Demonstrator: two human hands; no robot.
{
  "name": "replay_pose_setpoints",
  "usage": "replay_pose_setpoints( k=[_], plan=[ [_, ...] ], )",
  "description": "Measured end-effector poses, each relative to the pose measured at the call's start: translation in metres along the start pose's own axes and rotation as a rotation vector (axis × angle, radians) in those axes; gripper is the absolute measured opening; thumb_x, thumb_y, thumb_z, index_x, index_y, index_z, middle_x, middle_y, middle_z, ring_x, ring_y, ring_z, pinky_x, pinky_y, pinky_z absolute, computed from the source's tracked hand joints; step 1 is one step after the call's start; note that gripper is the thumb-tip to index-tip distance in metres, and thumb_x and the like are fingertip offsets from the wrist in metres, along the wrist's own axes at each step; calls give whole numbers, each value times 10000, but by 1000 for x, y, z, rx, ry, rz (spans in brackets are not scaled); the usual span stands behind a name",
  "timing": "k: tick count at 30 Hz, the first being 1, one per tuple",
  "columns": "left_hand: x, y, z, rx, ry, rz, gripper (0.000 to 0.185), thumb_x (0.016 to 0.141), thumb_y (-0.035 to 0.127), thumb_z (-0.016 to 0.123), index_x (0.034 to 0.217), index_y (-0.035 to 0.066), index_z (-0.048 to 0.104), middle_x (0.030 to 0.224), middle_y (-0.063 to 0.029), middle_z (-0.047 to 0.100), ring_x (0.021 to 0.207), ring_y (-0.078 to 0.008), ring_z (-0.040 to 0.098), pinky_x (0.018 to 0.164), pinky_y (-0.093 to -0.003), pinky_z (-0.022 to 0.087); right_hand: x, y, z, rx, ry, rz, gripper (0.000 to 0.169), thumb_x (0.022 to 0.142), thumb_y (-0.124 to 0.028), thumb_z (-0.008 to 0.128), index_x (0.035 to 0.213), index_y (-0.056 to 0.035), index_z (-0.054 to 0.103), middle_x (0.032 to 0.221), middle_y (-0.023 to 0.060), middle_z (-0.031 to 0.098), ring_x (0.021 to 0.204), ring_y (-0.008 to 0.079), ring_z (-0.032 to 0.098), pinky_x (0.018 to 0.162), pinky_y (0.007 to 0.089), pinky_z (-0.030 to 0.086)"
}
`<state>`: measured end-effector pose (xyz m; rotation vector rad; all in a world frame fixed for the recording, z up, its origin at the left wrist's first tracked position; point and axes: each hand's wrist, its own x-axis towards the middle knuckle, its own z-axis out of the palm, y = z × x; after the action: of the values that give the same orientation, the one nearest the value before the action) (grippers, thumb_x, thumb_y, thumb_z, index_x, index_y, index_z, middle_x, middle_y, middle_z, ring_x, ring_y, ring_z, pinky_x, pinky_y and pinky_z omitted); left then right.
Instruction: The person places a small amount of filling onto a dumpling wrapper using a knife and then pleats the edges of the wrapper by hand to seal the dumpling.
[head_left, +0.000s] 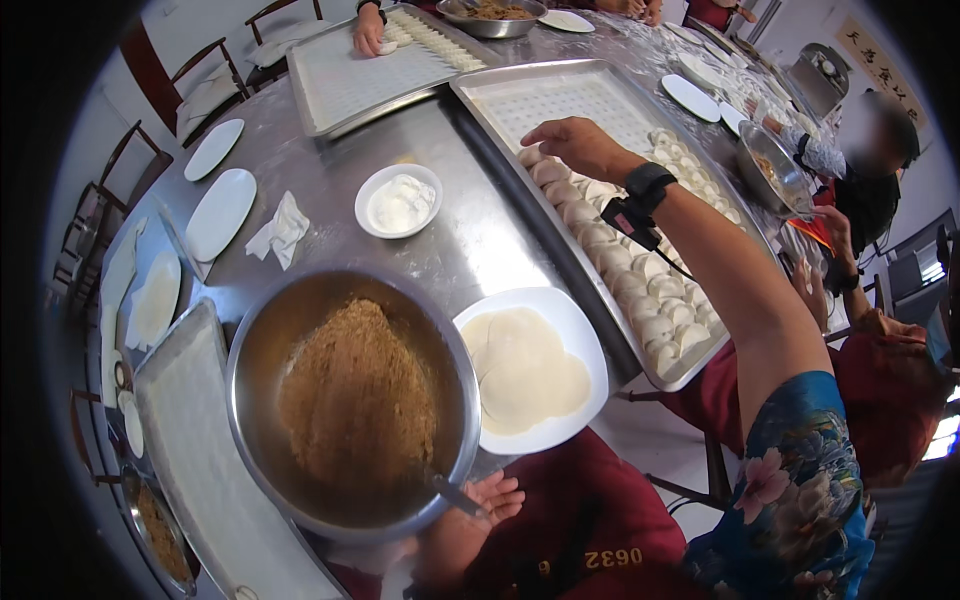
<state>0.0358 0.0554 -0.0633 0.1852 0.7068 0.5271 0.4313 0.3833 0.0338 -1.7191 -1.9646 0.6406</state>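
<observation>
My right hand (581, 148) reaches over a metal tray (551, 82) lined with a perforated sheet. Its fingertips are at a dumpling (529, 156) at the end of a row; whether they still grip it is hidden. Rows of folded dumplings (651, 300) fill the near part of this tray. Low beside the filling bowl's rim, my left hand (491, 499) has its palm up and fingers loosely apart. A utensil handle (456, 495) sticks out over the rim beside it. The steel bowl (241, 397) contains brown minced filling (360, 390). Flat dough wrappers (529, 371) overlap on a white plate (592, 405).
A small bowl of white flour (401, 199) and a crumpled tissue (283, 229) lie on the metal table (322, 195). Another person's hand (369, 34) is at the far tray (352, 82). Left stand white plates (221, 214) and a long tray (202, 450). People sit at right.
</observation>
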Motion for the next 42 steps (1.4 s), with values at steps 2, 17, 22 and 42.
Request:
replay_pose_setpoints(
  k=[2, 17, 22, 42],
  plan=[
    [1, -3, -4, -22, -33, 33, 551, 991, 430, 515, 1317, -15, 522, 1298, -230, 574, 1191, -372, 558, 1046, -486, 435, -19, -17, -2, 5, 4, -38, 232, 929, -91, 601, 1133, -87, 711, 1059, 127, 714, 991, 219, 655, 886, 323, 493],
    [-13, -11, 11, -100, 45, 104, 496, 1013, 357, 514, 1299, -47, 518, 1229, -199, 609, 1137, -310, 585, 1025, -436, 457, -221, -128, 112, 96, 107, -283, 322, 816, -165, 747, 1107, -58, 661, 1119, 161, 663, 943, 303, 650, 808, 376, 511],
    [-17, -16, 14, -125, 65, 126, 451, 1006, 285, 541, 1279, -74, 522, 1202, -223, 610, 1118, -315, 601, 1019, -448, 473, -227, -127, 150, -40, 301, -352, 267, 813, -119, 735, 1068, -76, 670, 1190, 125, 661, 1230, 359, 559, 954, 483, 432],
    [-15, -14, 37, -49, -15, 133, 483, 1026, 350, 481, 1290, -52, 527, 1208, -204, 622, 1112, -311, 606, 1010, -438, 467, -241, -133, 144, -6, 485, -454, 226, 742, -28, 756, 944, -59, 659, 1015, 105, 706, 988, 286, 662, 852, 380, 504]
  ],
)
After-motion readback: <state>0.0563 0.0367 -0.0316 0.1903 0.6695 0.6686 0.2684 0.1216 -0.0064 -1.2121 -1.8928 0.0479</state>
